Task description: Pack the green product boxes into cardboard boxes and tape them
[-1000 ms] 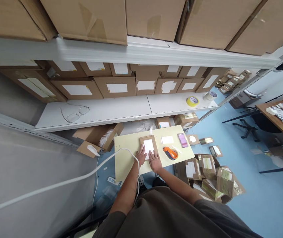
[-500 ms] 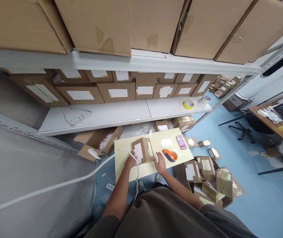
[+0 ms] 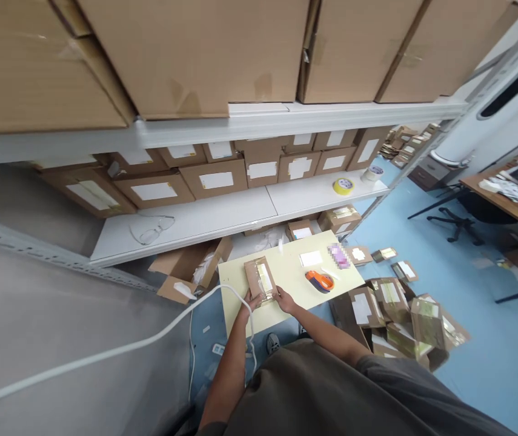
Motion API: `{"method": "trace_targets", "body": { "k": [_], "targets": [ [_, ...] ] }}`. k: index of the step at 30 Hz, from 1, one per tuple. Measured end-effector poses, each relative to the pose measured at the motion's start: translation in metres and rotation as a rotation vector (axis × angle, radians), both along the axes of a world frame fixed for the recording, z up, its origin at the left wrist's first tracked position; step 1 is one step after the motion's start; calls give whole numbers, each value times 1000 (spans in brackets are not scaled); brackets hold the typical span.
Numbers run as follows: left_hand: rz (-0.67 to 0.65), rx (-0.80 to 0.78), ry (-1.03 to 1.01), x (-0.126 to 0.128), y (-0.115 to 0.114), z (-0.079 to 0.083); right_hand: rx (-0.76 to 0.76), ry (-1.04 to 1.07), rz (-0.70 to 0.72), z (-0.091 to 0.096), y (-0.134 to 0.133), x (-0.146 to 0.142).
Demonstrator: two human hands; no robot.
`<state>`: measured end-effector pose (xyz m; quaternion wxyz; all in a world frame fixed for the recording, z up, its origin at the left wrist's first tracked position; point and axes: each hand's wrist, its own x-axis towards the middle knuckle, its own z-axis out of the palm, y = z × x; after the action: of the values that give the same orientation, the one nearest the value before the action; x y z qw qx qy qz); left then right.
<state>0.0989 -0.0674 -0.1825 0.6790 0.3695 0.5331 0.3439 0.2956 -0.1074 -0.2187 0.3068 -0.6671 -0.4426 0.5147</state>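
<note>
A small cardboard box (image 3: 252, 277) lies on the cream-coloured tabletop (image 3: 292, 283), its taped face with a white label turned up. My left hand (image 3: 252, 301) grips its near left corner, fingers closed around the edge. At the near right corner my right hand (image 3: 283, 299) holds the same box, its fingers partly hidden against the side. To the right are an orange and dark-blue tape dispenser (image 3: 319, 281), a white label sheet (image 3: 310, 258) and a blurred-out purple item (image 3: 339, 255).
A white cable (image 3: 159, 335) loops past my left forearm. Shelves of labelled boxes (image 3: 217, 180) stand ahead, with glasses (image 3: 152, 234) and a yellow tape roll (image 3: 343, 186) on the lower one. An open carton (image 3: 181, 269) sits left; piled boxes (image 3: 388, 315) lie on the floor at right.
The box has been turned so that its taped, labelled side faces up. My right hand, spread beside the box before, now closes on it. The view has shifted slightly.
</note>
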Motion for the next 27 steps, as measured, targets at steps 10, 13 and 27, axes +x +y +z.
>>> {"method": "trace_targets", "body": {
  "k": [10, 13, 27],
  "targets": [
    [-134, 131, 5, 40, 19, 26, 316, 97, -205, 49, -8, 33],
    [-240, 180, -12, 73, 30, 40, 281, 83, -376, 67, -23, 60],
    [-937, 267, -129, 325, -50, 124, 490, 51, -1139, 122, -188, 217]
  ]
}}
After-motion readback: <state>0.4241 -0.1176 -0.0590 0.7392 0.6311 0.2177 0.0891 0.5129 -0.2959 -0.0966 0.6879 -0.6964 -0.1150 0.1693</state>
